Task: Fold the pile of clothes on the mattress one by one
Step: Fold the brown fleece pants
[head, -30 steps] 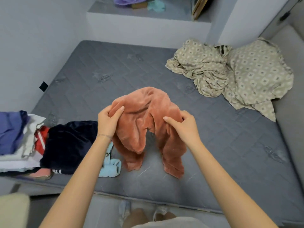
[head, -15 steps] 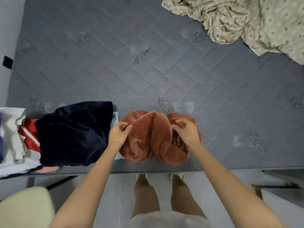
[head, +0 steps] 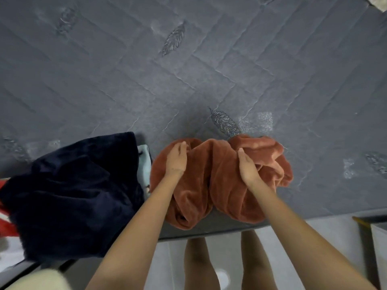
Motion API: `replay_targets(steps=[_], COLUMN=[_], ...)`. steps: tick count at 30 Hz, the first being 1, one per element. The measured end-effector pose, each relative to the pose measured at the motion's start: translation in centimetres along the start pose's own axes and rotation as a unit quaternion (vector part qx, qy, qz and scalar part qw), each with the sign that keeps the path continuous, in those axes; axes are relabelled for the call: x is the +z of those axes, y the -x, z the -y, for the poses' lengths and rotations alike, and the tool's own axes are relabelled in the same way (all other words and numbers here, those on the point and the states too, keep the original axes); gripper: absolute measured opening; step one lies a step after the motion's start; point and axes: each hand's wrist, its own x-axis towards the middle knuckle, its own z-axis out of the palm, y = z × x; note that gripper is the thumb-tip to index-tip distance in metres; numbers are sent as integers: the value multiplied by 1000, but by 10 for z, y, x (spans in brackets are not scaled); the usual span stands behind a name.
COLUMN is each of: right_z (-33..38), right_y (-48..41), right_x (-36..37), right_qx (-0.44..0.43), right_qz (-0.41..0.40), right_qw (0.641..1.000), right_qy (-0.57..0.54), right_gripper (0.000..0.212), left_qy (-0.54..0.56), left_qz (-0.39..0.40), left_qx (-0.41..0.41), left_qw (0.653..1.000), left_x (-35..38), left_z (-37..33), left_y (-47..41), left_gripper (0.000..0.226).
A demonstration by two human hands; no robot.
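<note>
1. Our left fingers [head: 181, 147] are straight and pressed together, lying flat on the top left lobe of the rust fleece [head: 219, 185]. No pinching, just palm down on the fabric.
2. Right fingers [head: 241, 155] are straight and together too. We see them edge-on, resting in the crease near the middle of the fleece. Can't tell what the thumb is doing on that side.
3. So the left hand [head: 177, 159] and right hand [head: 248, 167] both rest on the fleece, a bit apart, with both forearms coming up from the bottom of the view.
4. The fleece sits bunched in two fat lobes right at the near edge of the grey quilted mattress [head: 188, 70]. Its lower ends reach that edge.
5. Just left of it a light blue piece [head: 144, 162] pokes out, half under a big navy garment [head: 73, 195].
6. Far left, red and white clothes [head: 6, 225] peek out from beneath the navy one.
7. A scrap of patterned sheet [head: 379, 2] shows in the top right corner, well away from the fleece.
8. Below the mattress edge are our bare legs [head: 199, 262] on a pale floor [head: 289, 248].
</note>
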Motion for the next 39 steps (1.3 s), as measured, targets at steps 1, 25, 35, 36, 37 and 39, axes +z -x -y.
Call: replay_targets(steps=[1,25,35,36,37,39], right_z=[-1,88,191,201,211,227], right_y=[-4,99,194,202,210,224], right_x=[3,-33,-85,-91,-96,-104], right_qx=[24,-238,-341,-355,-368,-394], right_qz=[-6,141,39,29,20,13], right_qw=[1000,954,931,926,922,909], right_qy=[-16,119,123,120,120,132], right_gripper=[48,32,32,31,31,32], left_qy=[15,-89,69,87,104,126], left_qz=[-3,42,-109,-117,-120,-122], left_qx=[-16,45,229,246,262,296], left_qw=[1000,994,965,958,952,939], left_x=[0,-19,-114,-124,-132,-147], left_z=[-1,-35,-189,-202,-214,-232], left_y=[-5,70,168,180,191,213], left_gripper=[35,20,3,3,3,4])
